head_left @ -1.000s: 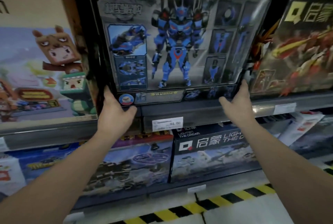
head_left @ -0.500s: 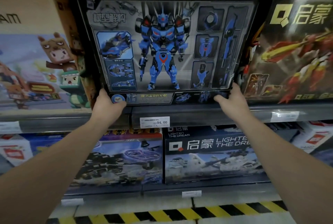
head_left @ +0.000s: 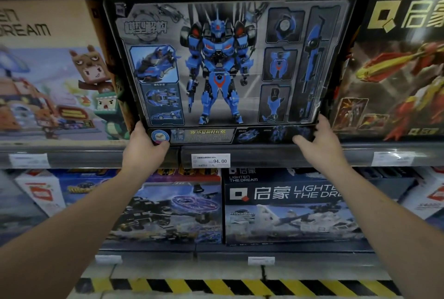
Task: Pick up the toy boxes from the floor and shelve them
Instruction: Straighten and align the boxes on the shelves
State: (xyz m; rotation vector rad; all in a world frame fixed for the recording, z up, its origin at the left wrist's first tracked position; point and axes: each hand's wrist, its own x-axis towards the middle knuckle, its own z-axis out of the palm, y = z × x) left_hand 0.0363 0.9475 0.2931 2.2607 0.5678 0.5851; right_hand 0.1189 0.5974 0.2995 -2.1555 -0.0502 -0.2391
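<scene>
A large flat toy box with a blue robot [head_left: 223, 65] printed on it stands upright on the upper shelf [head_left: 264, 154], leaning back a little. My left hand [head_left: 144, 147] grips its lower left corner, thumb across the front face. My right hand [head_left: 317, 142] holds its lower right corner the same way. The box fits between a tan cartoon-animal box [head_left: 52, 70] on its left and a dark box with a red and gold robot [head_left: 396, 65] on its right.
A price tag reading 94.00 [head_left: 211, 160] hangs on the shelf edge under the box. The lower shelf holds more boxes, among them a "Lighten the Dream" set [head_left: 288, 207]. Yellow-black hazard tape [head_left: 228, 286] runs along the floor at the base.
The blue robot box has moved back into the shelf gap and sits straighter; both hands stay on its lower corners. My view has shifted closer and slightly upward.
</scene>
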